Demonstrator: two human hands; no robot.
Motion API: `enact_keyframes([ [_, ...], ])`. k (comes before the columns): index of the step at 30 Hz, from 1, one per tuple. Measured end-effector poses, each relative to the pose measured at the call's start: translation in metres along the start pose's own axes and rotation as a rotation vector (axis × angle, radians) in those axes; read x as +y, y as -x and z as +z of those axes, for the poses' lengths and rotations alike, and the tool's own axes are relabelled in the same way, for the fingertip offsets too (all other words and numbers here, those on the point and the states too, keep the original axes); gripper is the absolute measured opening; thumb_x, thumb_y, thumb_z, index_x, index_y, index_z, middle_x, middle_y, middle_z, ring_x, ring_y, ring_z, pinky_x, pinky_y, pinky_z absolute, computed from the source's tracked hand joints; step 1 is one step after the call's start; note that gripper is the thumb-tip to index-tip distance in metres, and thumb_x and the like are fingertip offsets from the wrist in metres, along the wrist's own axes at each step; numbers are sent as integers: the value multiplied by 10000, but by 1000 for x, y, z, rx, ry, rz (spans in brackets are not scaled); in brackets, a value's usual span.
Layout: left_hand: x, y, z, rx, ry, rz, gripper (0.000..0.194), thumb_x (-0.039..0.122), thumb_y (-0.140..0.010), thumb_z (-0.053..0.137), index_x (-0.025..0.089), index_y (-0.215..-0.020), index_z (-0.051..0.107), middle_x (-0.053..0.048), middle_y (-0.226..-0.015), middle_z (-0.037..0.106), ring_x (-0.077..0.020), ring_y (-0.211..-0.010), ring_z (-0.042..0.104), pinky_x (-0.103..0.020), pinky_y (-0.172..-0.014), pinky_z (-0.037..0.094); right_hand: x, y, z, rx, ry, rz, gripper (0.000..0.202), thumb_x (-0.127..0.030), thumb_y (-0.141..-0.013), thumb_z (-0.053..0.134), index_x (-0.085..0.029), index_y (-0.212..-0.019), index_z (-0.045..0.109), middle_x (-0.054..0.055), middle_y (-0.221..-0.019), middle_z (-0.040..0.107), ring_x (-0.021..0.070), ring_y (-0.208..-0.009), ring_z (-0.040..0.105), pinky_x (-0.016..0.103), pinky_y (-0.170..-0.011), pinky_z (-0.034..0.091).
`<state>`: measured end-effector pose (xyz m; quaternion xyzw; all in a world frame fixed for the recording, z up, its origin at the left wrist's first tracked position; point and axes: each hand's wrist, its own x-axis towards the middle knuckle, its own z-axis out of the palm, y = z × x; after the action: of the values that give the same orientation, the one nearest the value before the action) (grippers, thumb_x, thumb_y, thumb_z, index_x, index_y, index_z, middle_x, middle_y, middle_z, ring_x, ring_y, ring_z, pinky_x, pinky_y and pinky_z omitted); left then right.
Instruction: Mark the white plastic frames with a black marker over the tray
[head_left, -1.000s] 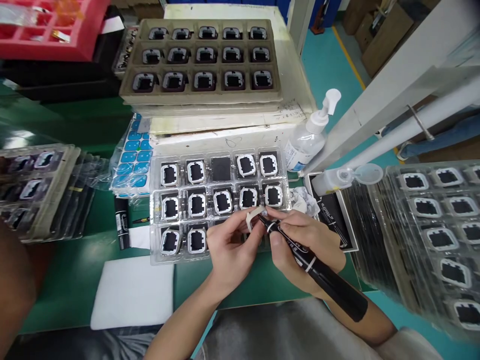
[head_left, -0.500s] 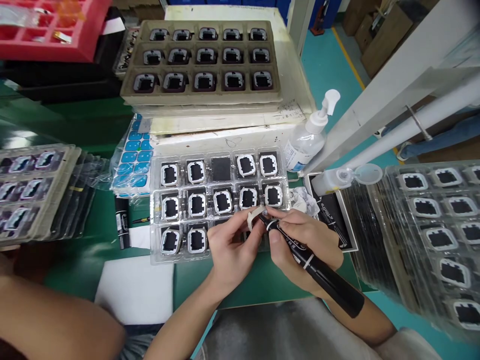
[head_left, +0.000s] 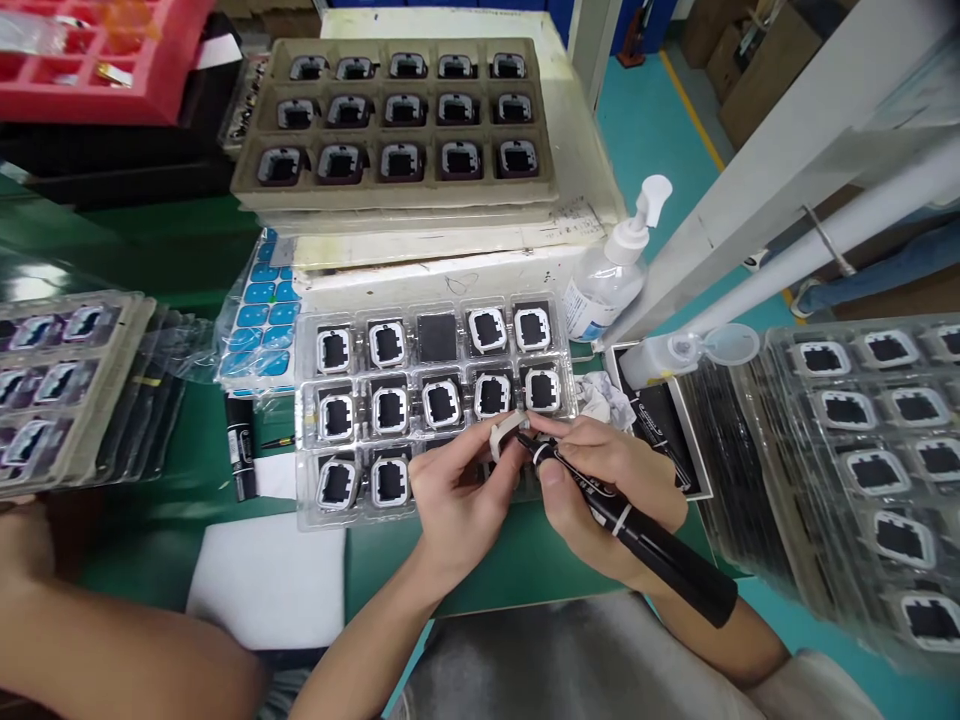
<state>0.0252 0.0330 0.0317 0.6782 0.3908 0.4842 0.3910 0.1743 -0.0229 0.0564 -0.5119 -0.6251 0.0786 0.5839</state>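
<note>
Between the thumb and fingers of my left hand (head_left: 461,500) is a small pale frame (head_left: 504,432), tilted up on edge. My right hand (head_left: 607,490) is wrapped round a thick black marker pen (head_left: 637,535), its tip at the frame's inner side; whether it touches I cannot tell. Both hands are over the front right of a clear plastic tray (head_left: 307,385). Several white frames with black centres (head_left: 441,402) sit in its pockets, and one back-row pocket shows only a black square (head_left: 436,338). My hands hide some front-row pockets.
A brown tray (head_left: 544,190) of similar frames stands behind, near a pump bottle (head_left: 607,280). Stacked trays (head_left: 817,500) are at right, more trays (head_left: 112,390) at left. A capped marker (head_left: 241,450) and white foam sheet (head_left: 266,580) lie left. Another person's arm (head_left: 112,640) reaches in.
The view has shifted slightly. The pale frame has turned a little in my left hand, with the marker tip still at it. The other person's arm at left has moved, and its hand now shows.
</note>
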Motion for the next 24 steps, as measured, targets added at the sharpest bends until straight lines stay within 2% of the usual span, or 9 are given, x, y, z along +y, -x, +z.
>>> enact_keyframes([
  [7, 4, -3, 2, 15, 115, -87, 142, 156, -901, 828, 186, -1035, 864, -10, -832, 852, -116, -632, 762, -166, -626, 628, -3, -4, -3, -6, -37, -10, 254, -14, -919, 737, -207, -1075, 685, 40, -945, 794, 262, -1034, 846, 354, -848, 746],
  [10, 10, -6, 1, -14, 281, -214, 108, 161, -894, 843, 199, -993, 860, 0, -806, 847, -115, -615, 771, -150, -595, 624, -5, -6, -4, 20, -48, -4, 261, -21, -910, 738, -226, -1067, 706, 28, -944, 802, 265, -1016, 852, 357, -846, 750],
  [13, 16, -6, -3, -67, 461, -404, 74, 192, -895, 871, 210, -966, 857, 0, -811, 843, -114, -611, 770, -156, -598, 637, -5, -6, -4, 37, -78, -1, 266, -25, -901, 742, -243, -1053, 728, 23, -940, 815, 276, -990, 856, 372, -822, 756],
  [17, 19, -6, -9, -130, 640, -622, 116, 244, -886, 912, 215, -987, 863, 2, -775, 813, -93, -600, 738, -148, -614, 639, -3, -6, -4, 53, -111, 13, 244, -45, -905, 754, -253, -1031, 741, 17, -933, 823, 258, -907, 857, 374, -798, 762],
  [20, 19, -10, -10, -151, 746, -711, 135, 269, -860, 940, 208, -955, 866, -6, -759, 806, -84, -572, 716, -142, -597, 636, -3, -7, -3, 39, -108, 29, 248, -49, -904, 753, -256, -1039, 734, 16, -920, 820, 262, -911, 859, 378, -805, 759],
  [24, 19, -15, -8, -168, 805, -744, 154, 272, -833, 960, 205, -941, 873, -10, -744, 799, -101, -560, 718, -181, -593, 663, -5, -10, -3, 46, -145, 17, 316, 6, -878, 707, -233, -1085, 694, 27, -878, 792, 282, -956, 858, 373, -783, 745],
])
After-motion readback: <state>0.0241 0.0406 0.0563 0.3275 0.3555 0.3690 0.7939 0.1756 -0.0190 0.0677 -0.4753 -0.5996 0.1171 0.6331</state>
